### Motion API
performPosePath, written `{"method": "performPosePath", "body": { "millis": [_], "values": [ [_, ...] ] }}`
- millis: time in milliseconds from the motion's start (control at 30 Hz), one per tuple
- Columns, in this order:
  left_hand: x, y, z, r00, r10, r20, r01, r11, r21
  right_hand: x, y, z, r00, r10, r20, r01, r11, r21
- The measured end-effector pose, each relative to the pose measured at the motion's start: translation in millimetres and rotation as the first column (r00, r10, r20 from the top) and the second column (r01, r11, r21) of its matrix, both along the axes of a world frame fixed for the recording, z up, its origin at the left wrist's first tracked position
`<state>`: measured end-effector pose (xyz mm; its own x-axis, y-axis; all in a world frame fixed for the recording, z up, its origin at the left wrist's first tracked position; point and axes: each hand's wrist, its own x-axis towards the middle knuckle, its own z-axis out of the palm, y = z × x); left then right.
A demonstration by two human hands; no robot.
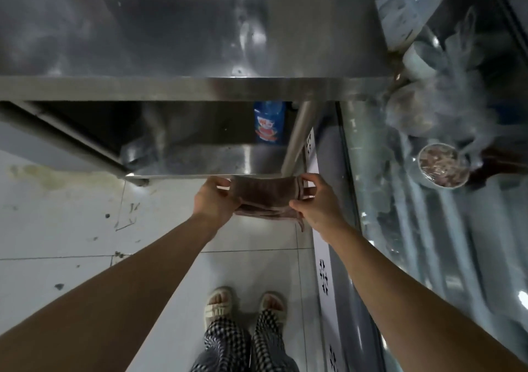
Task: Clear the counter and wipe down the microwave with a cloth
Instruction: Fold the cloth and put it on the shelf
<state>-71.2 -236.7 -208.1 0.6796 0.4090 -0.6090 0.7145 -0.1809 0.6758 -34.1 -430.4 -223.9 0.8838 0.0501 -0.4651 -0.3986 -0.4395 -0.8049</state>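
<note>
A folded brown cloth is stretched between both my hands, in front of the steel counter's lower shelf. My left hand pinches the cloth's left end, and my right hand pinches its right end between thumb and fingers. The stainless steel counter top fills the upper part of the view. No microwave is in sight.
A blue bottle with a red label stands under the counter beside a steel leg. To the right is a glass display case holding a round bowl of food. White floor tiles lie below.
</note>
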Motion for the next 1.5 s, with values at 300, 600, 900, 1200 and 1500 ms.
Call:
{"method": "performPosePath", "body": {
  "millis": [300,600,900,1200,1500],
  "values": [
    [30.2,33.9,-136.1,0.99,-0.132,0.045,0.121,0.975,0.186,26.7,32.7,-130.5,0.999,0.031,0.017,-0.031,0.999,-0.028],
    [99.8,58.7,-260.1,0.958,-0.25,0.142,0.176,0.9,0.399,101.1,67.7,-254.4,0.981,0.042,0.188,-0.02,0.992,-0.121],
    [165.3,67.5,-353.8,0.941,-0.192,0.278,0.093,0.938,0.334,171.7,94.2,-335.0,0.965,0.041,0.258,0.026,0.967,-0.254],
    [196.8,64.4,-393.2,0.905,-0.405,0.128,0.284,0.801,0.528,194.2,102.4,-379.7,0.954,0.196,0.225,-0.086,0.903,-0.422],
    [179.9,65.1,-388.2,0.825,-0.562,-0.06,0.48,0.64,0.6,169.3,104.7,-375.8,0.896,0.412,0.166,-0.247,0.773,-0.585]
  ]
}}
